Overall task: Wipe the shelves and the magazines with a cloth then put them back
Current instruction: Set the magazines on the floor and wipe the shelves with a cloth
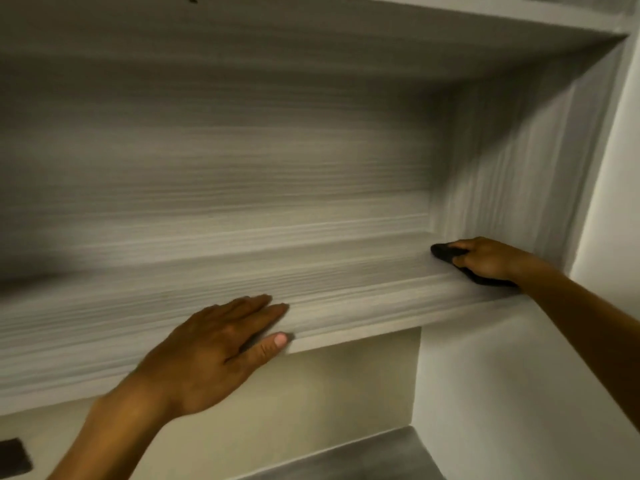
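Hands work at one shelf (346, 271) of a pale, wood-grained unit, seen from slightly above its front edge. The right hand (485, 259) is far over at the right end of the shelf, close to the corner where the board meets the side panel (512, 174); it presses down on a dark cloth (445, 252), fingers curled over the top of it, and the cloth lies flat on the board, showing in front of the fingers and again under the wrist. The left hand (214, 351) rests near the middle of the front edge, well apart from the right one, with fingers straight and together lying on top of the board while the thumb sits against the front lip; it has hold of nothing. The back panel (225, 161) of the compartment is streaked with horizontal grain and blurred. Another shelf board (485, 12) crosses above. Below the wiped shelf there is a cream-coloured wall (329, 393), a grey surface (363, 459) at the lower edge, and a dark object (14, 457) at the lower left corner, too blurred to identify. Magazines do not show in this view.
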`<state>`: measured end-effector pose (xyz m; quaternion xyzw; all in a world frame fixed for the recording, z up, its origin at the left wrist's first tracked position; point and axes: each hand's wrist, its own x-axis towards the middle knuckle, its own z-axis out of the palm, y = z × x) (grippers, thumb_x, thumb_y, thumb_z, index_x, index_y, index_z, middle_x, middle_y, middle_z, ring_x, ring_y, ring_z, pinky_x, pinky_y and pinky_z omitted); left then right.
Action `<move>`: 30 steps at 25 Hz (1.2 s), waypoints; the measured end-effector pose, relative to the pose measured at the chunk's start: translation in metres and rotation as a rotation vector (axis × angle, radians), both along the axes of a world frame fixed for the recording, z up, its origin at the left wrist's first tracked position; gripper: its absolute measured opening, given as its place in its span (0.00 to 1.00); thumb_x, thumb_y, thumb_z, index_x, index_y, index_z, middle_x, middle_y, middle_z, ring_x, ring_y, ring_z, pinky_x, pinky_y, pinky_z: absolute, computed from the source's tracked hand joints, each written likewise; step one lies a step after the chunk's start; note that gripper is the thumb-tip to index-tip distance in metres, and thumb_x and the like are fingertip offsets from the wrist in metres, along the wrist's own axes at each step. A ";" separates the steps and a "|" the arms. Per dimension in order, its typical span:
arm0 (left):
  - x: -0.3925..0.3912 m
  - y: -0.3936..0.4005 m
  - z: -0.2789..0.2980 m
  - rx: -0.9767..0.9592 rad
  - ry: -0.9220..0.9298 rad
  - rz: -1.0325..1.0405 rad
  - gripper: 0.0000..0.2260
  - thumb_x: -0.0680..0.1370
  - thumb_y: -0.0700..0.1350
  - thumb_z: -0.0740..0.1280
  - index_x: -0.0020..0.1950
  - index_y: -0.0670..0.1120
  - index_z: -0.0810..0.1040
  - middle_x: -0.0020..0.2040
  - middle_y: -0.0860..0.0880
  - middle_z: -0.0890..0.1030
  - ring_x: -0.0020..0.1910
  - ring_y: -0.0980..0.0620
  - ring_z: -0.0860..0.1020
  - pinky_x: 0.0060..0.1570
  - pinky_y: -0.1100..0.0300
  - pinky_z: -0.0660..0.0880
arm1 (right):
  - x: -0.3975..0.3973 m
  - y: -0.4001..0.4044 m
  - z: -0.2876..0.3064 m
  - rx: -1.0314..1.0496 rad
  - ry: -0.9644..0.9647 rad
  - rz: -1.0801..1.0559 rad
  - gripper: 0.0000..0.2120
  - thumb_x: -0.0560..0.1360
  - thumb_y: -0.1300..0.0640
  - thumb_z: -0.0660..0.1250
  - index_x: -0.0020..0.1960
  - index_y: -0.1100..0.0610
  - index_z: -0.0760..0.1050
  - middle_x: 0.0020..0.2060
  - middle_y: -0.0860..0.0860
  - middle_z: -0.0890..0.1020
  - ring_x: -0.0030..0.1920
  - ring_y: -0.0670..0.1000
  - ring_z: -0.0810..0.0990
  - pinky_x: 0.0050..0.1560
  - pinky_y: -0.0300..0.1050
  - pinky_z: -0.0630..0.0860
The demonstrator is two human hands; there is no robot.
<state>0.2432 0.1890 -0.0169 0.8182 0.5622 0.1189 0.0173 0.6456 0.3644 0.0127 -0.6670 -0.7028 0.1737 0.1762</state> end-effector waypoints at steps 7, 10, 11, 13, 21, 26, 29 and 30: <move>-0.065 -0.026 0.001 0.176 -0.156 0.052 0.27 0.71 0.74 0.45 0.69 0.72 0.62 0.68 0.76 0.60 0.68 0.74 0.58 0.65 0.73 0.55 | -0.130 0.061 0.002 -0.017 -0.220 0.037 0.30 0.80 0.36 0.44 0.78 0.47 0.52 0.77 0.52 0.55 0.76 0.55 0.56 0.75 0.50 0.50; -0.107 -0.047 -0.002 0.167 -0.198 0.086 0.23 0.73 0.71 0.51 0.68 0.71 0.63 0.68 0.76 0.61 0.68 0.75 0.58 0.68 0.71 0.58 | -0.223 0.056 -0.001 -0.008 -0.190 0.186 0.32 0.78 0.33 0.44 0.78 0.46 0.52 0.77 0.51 0.55 0.75 0.55 0.57 0.75 0.50 0.51; -0.121 -0.055 -0.004 0.174 -0.224 0.088 0.22 0.74 0.70 0.54 0.68 0.71 0.64 0.68 0.75 0.62 0.67 0.75 0.59 0.68 0.71 0.60 | -0.260 0.050 -0.002 -0.002 -0.188 0.246 0.31 0.78 0.33 0.45 0.78 0.45 0.53 0.77 0.51 0.55 0.75 0.55 0.57 0.75 0.50 0.52; -0.151 -0.069 -0.008 0.223 -0.289 0.104 0.21 0.75 0.67 0.58 0.68 0.71 0.65 0.68 0.73 0.65 0.67 0.73 0.62 0.67 0.69 0.64 | -0.339 0.035 0.000 0.018 -0.200 0.358 0.30 0.79 0.34 0.45 0.77 0.45 0.53 0.77 0.51 0.55 0.75 0.55 0.58 0.75 0.50 0.52; -0.254 -0.124 -0.019 0.639 -0.476 0.288 0.12 0.75 0.52 0.64 0.58 0.59 0.77 0.57 0.65 0.74 0.57 0.61 0.75 0.42 0.72 0.75 | -0.605 -0.052 -0.003 0.110 -0.293 0.720 0.31 0.76 0.31 0.44 0.76 0.41 0.54 0.77 0.53 0.56 0.74 0.60 0.58 0.72 0.62 0.56; -0.281 -0.145 -0.022 0.881 -0.600 0.408 0.09 0.74 0.45 0.64 0.53 0.52 0.79 0.53 0.57 0.76 0.53 0.53 0.76 0.36 0.64 0.75 | -0.668 -0.140 -0.001 0.254 -0.275 1.022 0.24 0.78 0.41 0.52 0.74 0.40 0.60 0.74 0.51 0.65 0.70 0.58 0.66 0.67 0.60 0.65; -0.282 -0.138 -0.025 0.904 -0.737 0.393 0.07 0.76 0.46 0.63 0.52 0.52 0.78 0.52 0.57 0.76 0.53 0.55 0.77 0.48 0.60 0.76 | -0.635 -0.186 0.000 0.326 -0.236 1.088 0.21 0.78 0.45 0.58 0.71 0.45 0.65 0.67 0.51 0.72 0.61 0.55 0.73 0.57 0.51 0.70; -0.280 -0.134 -0.026 0.899 -0.762 0.375 0.07 0.76 0.47 0.62 0.52 0.52 0.77 0.52 0.57 0.76 0.53 0.56 0.76 0.50 0.60 0.76 | -0.617 -0.197 -0.001 0.335 -0.207 1.063 0.20 0.78 0.46 0.60 0.69 0.46 0.67 0.65 0.50 0.74 0.57 0.54 0.75 0.52 0.47 0.70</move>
